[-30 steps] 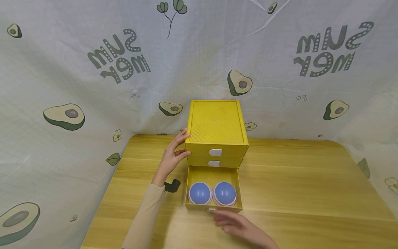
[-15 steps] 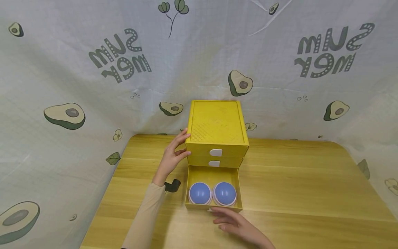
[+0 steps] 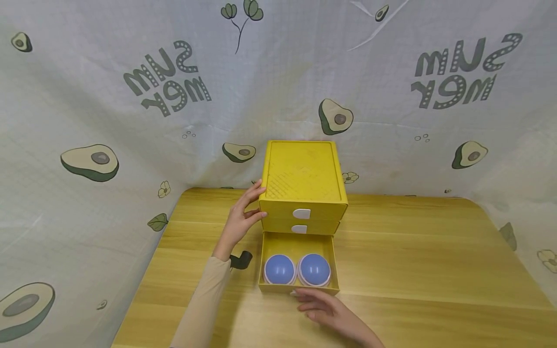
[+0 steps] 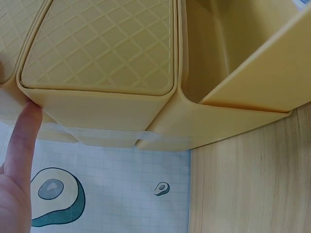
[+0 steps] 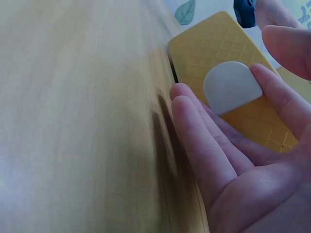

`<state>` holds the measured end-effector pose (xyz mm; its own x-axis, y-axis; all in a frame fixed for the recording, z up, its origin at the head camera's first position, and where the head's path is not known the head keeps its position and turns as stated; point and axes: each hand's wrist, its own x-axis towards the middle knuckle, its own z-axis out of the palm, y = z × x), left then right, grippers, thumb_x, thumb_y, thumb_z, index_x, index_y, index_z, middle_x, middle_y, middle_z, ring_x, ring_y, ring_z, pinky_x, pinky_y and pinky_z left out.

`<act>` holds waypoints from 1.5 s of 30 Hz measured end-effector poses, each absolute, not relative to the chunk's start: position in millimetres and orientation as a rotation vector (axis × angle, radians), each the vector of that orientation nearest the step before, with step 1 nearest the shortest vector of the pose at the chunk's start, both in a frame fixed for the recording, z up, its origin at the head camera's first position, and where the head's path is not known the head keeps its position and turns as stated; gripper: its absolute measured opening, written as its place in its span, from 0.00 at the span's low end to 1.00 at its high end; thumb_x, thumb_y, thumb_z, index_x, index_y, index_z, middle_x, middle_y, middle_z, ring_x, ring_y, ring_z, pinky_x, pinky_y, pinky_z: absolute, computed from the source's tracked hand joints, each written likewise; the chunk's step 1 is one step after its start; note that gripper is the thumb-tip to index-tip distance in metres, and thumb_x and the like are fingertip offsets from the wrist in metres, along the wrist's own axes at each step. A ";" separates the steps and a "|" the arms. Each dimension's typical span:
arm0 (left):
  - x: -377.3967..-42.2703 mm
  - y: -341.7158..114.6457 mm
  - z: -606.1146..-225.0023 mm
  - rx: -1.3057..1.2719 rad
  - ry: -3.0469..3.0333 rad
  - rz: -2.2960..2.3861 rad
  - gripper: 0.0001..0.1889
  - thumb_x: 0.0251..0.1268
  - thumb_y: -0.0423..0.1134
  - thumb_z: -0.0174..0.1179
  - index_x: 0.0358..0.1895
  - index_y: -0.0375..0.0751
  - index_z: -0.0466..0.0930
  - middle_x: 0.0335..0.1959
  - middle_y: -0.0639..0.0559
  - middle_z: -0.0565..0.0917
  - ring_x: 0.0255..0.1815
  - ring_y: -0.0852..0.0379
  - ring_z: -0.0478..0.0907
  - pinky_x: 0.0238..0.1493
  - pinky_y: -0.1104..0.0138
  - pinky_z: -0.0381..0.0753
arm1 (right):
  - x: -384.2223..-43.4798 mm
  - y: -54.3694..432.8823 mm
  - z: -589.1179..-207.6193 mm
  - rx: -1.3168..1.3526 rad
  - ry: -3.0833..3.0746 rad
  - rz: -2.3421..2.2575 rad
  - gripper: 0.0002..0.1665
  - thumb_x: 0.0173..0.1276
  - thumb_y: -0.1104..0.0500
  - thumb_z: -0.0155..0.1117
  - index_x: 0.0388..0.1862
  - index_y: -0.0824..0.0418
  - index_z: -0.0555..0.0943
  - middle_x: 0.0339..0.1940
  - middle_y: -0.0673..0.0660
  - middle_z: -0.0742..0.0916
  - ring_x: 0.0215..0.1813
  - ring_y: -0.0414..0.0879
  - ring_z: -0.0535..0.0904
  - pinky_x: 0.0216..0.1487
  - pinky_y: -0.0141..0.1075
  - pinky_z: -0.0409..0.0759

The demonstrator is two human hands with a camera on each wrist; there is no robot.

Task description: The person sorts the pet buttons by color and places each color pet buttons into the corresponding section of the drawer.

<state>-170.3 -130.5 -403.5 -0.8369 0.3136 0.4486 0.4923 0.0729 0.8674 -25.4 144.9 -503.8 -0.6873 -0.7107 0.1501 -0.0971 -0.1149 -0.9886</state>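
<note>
A yellow drawer cabinet (image 3: 304,169) stands against the patterned cloth. Its bottom drawer (image 3: 300,244) is pulled out and holds two blue domed objects with pale rims, the left one (image 3: 280,269) and the right one (image 3: 314,269). My left hand (image 3: 239,220) touches the cabinet's left side and front corner with extended fingers; in the left wrist view one finger (image 4: 22,150) rests against a drawer edge. My right hand (image 3: 330,311) is at the drawer's front. Its index finger touches the white tab handle (image 5: 232,87), while the other fingers extend below and the thumb stays apart.
A dark pipe-shaped object (image 3: 241,260) lies on the wooden table (image 3: 413,261) beside the left wrist. Two upper drawers with white tabs (image 3: 301,213) are closed. An avocado-print cloth (image 3: 278,72) hangs behind the table and at both sides.
My right hand has shifted slightly left, its index finger reaching further over the drawer's white tab. The left hand, cabinet and drawer look the same.
</note>
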 end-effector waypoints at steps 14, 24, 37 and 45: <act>-169.0 -130.4 -401.6 -0.839 -2.186 -1.856 0.29 0.59 0.21 0.61 0.65 0.30 0.67 0.73 0.41 0.59 0.63 0.38 0.67 0.53 0.51 0.78 | -40.4 142.3 -504.2 -0.959 1.802 -1.866 0.28 0.71 0.75 0.47 0.70 0.75 0.59 0.63 0.80 0.68 0.57 0.67 0.74 0.59 0.45 0.75; -168.6 -130.8 -400.1 -0.829 -2.208 -1.843 0.28 0.60 0.22 0.61 0.65 0.31 0.67 0.73 0.42 0.59 0.64 0.39 0.66 0.53 0.52 0.78 | -66.2 144.7 -506.9 -0.924 1.819 -1.877 0.29 0.72 0.75 0.47 0.71 0.73 0.58 0.63 0.79 0.68 0.57 0.72 0.72 0.58 0.47 0.75; -169.4 -130.1 -402.2 -0.822 -2.208 -1.849 0.29 0.60 0.21 0.61 0.66 0.32 0.67 0.73 0.43 0.59 0.63 0.39 0.68 0.53 0.54 0.78 | -98.2 142.6 -507.6 -0.784 1.894 -1.859 0.29 0.73 0.70 0.51 0.71 0.72 0.59 0.65 0.77 0.68 0.59 0.71 0.71 0.58 0.45 0.75; -169.2 -130.6 -401.9 -0.825 -2.211 -1.848 0.29 0.60 0.22 0.61 0.66 0.32 0.67 0.73 0.44 0.59 0.63 0.40 0.68 0.53 0.54 0.78 | -110.1 139.7 -507.0 -0.745 1.948 -1.873 0.29 0.71 0.71 0.52 0.69 0.75 0.61 0.63 0.77 0.70 0.57 0.71 0.72 0.56 0.45 0.77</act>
